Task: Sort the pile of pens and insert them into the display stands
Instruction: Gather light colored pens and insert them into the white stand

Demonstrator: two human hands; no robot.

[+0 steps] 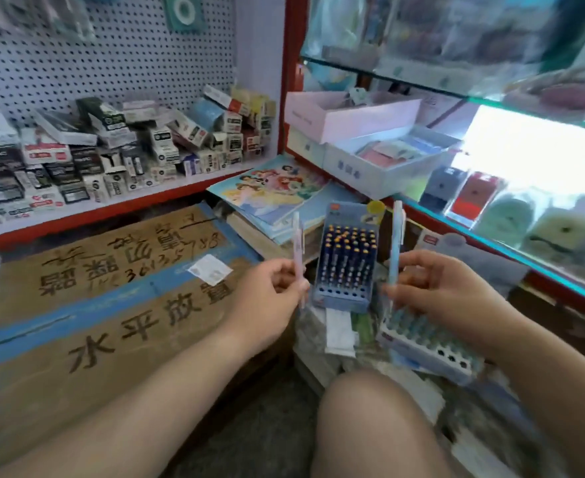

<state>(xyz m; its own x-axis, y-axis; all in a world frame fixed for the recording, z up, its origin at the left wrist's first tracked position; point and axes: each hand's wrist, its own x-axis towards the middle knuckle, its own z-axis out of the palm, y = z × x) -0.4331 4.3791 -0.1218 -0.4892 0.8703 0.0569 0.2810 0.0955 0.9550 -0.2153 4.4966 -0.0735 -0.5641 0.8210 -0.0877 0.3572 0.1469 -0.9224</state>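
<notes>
My left hand (272, 289) pinches a pale pink pen (298, 243) and holds it upright. My right hand (436, 284) grips a pale blue pen (396, 236), also upright. Between the two hands stands a blue display stand (344, 294) filled with dark pens that have orange tips. Below my right hand lies a second, lighter display stand (432, 346) holding light blue pens, with several empty holes along its near edge.
A large cardboard box (94, 305) with black writing lies at the left. Stacked picture books (270, 194) sit behind the stands. Small boxes (111, 150) crowd the pegboard shelf. A glass counter (525, 219) runs along the right. My knee (370, 419) is below.
</notes>
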